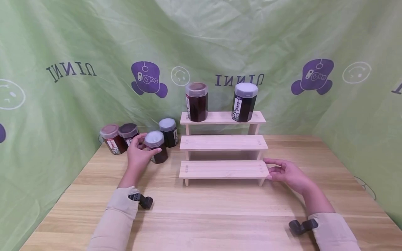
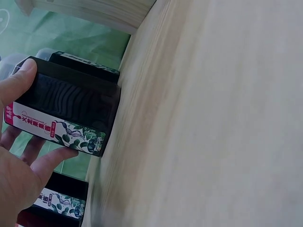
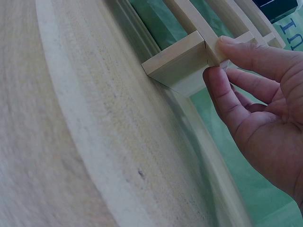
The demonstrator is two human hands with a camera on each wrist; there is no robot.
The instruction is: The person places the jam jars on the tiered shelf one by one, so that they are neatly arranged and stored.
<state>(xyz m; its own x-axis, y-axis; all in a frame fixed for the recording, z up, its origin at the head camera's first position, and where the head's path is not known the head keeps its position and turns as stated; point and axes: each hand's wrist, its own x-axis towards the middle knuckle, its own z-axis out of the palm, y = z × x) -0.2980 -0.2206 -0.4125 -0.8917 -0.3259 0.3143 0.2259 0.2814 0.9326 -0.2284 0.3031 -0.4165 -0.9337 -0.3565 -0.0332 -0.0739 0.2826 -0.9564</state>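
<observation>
My left hand [image 1: 137, 155] holds a dark jar [image 1: 161, 156] with a pale lid, thumb on one side and fingers round the other. In the left wrist view the jar [image 2: 71, 90] stands with its base at the tabletop, its white label with a leaf print showing. To the right, my right hand [image 1: 290, 175] pinches the right end of the lowest step of a three-step wooden stand [image 1: 220, 169]. The right wrist view shows its thumb and fingers on opposite faces of the step's end [image 3: 213, 52].
On the top step stand a red-brown jar [image 1: 198, 108] and a dark white-lidded jar [image 1: 242, 108]. Left of my left hand are a reddish jar [image 1: 115, 143] and a dark-lidded jar [image 1: 128, 131]. Another pale-lidded jar [image 1: 170, 136] stands behind the held one. Green printed cloth [image 1: 201, 42] surrounds the wooden table [image 1: 204, 216].
</observation>
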